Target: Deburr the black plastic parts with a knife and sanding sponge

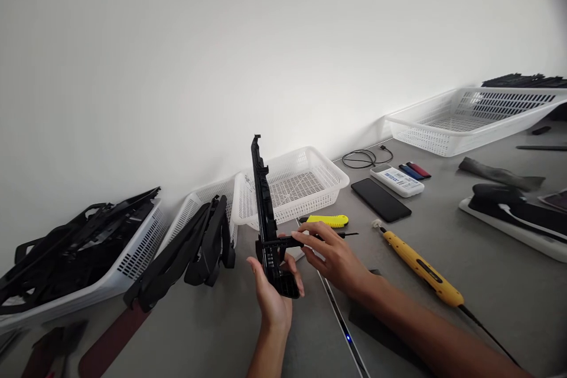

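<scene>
My left hand (271,298) grips the lower end of a long black plastic part (264,204) and holds it upright above the grey table (487,283). My right hand (333,260) reaches in from the right and pinches a small black piece (287,241) at the side of that part, near its lower end. A thin dark tool (343,235) lies on the table just behind the right hand's fingers.
White baskets (292,186) line the wall; those at the left (133,260) hold black plastic parts. A yellow knife (325,220), a yellow corded driver (420,269), a phone (380,199), a cable (365,158) and a large basket (469,121) lie to the right.
</scene>
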Demonstrator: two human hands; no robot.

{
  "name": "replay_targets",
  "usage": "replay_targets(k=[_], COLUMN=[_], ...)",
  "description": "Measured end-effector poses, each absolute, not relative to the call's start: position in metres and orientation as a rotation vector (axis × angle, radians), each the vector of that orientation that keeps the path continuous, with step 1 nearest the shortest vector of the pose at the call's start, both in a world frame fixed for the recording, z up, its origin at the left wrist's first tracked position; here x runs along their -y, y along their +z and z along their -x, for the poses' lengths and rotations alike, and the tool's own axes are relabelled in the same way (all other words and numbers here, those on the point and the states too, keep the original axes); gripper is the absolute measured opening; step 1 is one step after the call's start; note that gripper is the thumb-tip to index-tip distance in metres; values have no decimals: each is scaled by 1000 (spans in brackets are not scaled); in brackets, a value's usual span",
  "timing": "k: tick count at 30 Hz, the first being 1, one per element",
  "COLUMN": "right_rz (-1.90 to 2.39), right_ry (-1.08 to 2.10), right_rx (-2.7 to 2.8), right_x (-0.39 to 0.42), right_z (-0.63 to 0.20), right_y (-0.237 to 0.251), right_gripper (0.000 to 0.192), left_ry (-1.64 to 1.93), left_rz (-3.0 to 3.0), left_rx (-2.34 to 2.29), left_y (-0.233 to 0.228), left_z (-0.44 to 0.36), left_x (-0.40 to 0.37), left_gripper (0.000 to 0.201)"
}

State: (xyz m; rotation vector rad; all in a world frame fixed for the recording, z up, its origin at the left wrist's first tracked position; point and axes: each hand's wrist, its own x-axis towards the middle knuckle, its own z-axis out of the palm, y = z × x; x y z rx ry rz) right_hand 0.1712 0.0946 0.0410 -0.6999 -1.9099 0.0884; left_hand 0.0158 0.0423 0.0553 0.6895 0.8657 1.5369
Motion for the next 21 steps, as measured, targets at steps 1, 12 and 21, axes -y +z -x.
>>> replay_targets(k=[1,12,21], right_rz=[705,744,835], right_ry=[84,108,135], right_rx=[1919,1958,1911], right_x=[-95,-94,-100], right_z=[-172,-176,-182], right_y=[41,40,36], right_gripper=[40,45,18], left_ry=[1527,1450,1489], left_rz=[-690,-669,-671], left_rx=[-875,-841,-805], left_y=[55,50,55], left_z=[-16,-15,-17], left_x=[-42,-44,-42], left_gripper=[74,72,65])
